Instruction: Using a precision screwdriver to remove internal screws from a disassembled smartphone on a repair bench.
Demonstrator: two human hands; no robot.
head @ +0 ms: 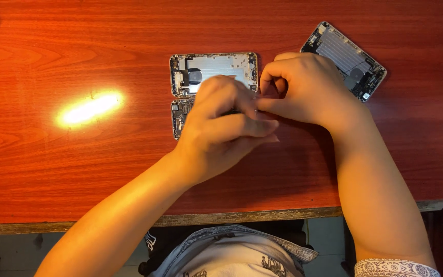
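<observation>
Head view, looking straight down: two bare hands meet over an opened phone shell lying flat on a reddish wooden surface. The left hand curls over the shell's lower half, fingers bent down onto it, likely steadying it. The right hand sits just beside it, thumb and forefinger pinched together at the shell's right edge; whatever they grip is too small to make out. The shell acts as a shallow tray: a pale metal plate, a round dark part and small components show inside its upper half, beyond the left hand's knuckles. A second opened phone shell, also holding a ribbed plate and small parts, lies tilted beyond the right hand, apart from both hands. A bright light patch glares left of the hands.
</observation>
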